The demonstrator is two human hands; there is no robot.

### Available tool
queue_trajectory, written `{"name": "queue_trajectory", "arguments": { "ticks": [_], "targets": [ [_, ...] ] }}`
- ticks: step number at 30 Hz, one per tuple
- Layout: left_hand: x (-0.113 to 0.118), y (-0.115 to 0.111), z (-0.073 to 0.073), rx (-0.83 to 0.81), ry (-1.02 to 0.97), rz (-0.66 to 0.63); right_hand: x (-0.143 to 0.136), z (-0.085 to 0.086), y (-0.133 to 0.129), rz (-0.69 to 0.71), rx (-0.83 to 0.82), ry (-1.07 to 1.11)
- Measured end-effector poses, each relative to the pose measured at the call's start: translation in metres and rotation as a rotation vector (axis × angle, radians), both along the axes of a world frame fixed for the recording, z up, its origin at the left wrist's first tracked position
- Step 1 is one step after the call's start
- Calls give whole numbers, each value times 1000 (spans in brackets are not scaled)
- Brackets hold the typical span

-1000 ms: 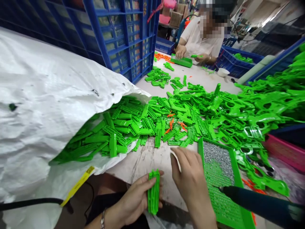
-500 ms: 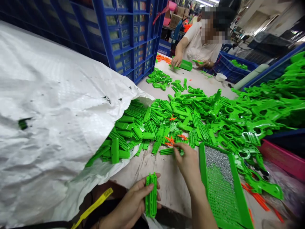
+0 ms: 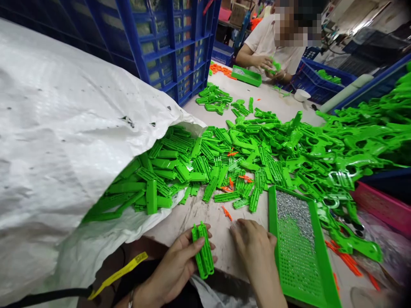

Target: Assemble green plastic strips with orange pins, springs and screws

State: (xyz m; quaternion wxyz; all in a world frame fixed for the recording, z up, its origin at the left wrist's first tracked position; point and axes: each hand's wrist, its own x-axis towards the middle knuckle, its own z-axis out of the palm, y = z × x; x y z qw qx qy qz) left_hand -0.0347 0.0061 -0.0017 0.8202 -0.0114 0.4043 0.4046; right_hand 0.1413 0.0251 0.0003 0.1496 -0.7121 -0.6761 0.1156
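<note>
My left hand [image 3: 184,252] is closed round slim, ribbed green plastic pieces [image 3: 203,252], lying lengthwise side by side with the thumb pressed on top. At right, my right hand [image 3: 255,248] is low over the table with its fingers curled together. A small orange plastic piece [image 3: 227,212] sticks out from its fingertips, apparently pinched at its near end. Just beyond lie more orange pieces [image 3: 230,185] among a heap of loose green pieces [image 3: 221,175]. Beside the right hand stands a green tray [image 3: 272,214] holding small silvery metal bits [image 3: 293,209].
A white woven sack [image 3: 64,115] spills green pieces from the left. Behind it stands a blue crate [image 3: 175,47]. Green toy-gun halves [image 3: 337,158] pile up at right, near a pink bin [image 3: 385,209]. Across the table, a person [image 3: 269,51] handles a green part.
My right hand has drawn back towards me from the heap with an orange piece. My left hand has shifted little. The person opposite has brought both hands together round a green part.
</note>
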Motion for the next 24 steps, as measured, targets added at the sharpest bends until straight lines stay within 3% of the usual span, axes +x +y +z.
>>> {"name": "queue_trajectory", "arguments": {
  "ticks": [3, 7, 14, 18, 24],
  "targets": [
    [2, 0, 2, -27, 8, 10, -1, -7, 4, 64, 117, -58],
    [4, -2, 2, -46, -23, 32, -8, -11, 12, 131, 92, 8],
    [9, -4, 0, 64, -92, 79, -24, 15, -20, 190, -157, 587],
    [13, -5, 2, 104, -68, 82, -34, 22, -28, 209, -91, 498],
    [13, -7, 4, 106, -37, 83, -39, 12, -32, 325, 202, 284]
  ]
}}
